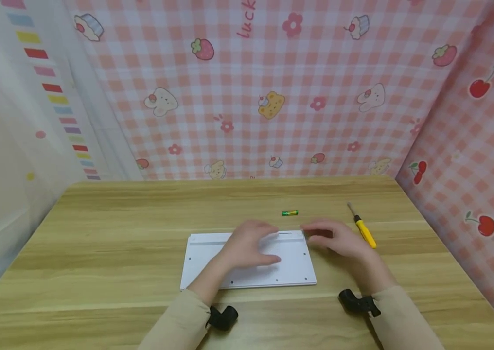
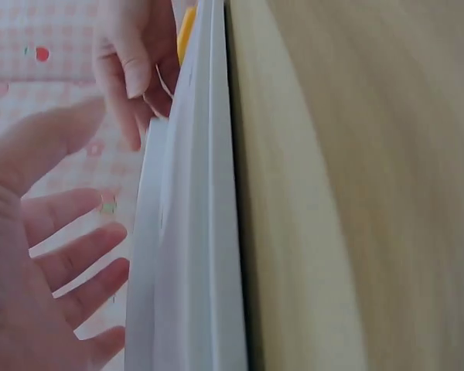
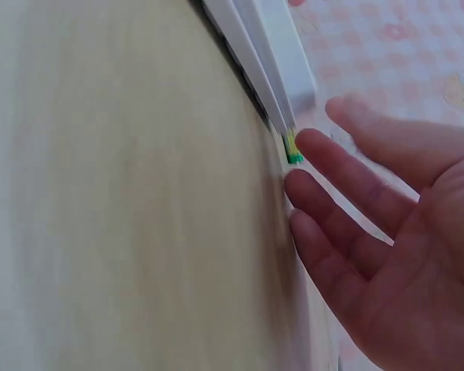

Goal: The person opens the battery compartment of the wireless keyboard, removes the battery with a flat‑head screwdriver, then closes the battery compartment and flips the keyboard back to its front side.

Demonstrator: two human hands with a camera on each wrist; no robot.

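Note:
A white keyboard [image 1: 291,267] lies underside up on the table, with small dark screw holes and a raised bar along its far edge. My left hand [image 1: 247,248] hovers above its middle, fingers spread and holding nothing, as the left wrist view also shows. Close to the keyboard's far right corner is my right hand [image 1: 336,239], its fingers loosely bent with nothing in them; whether a fingertip touches the corner I cannot tell. A green and yellow battery [image 1: 290,213] rests on the table beyond the keyboard. In the right wrist view the battery [image 3: 292,147] shows past the fingertips.
A screwdriver [image 1: 364,231] with a yellow handle lies to the right of the right hand, its shaft pointing away. The wooden table [image 1: 98,262] meets a pink checked cloth [image 1: 247,73] at the back. Each wrist wears a black camera mount [image 1: 222,318].

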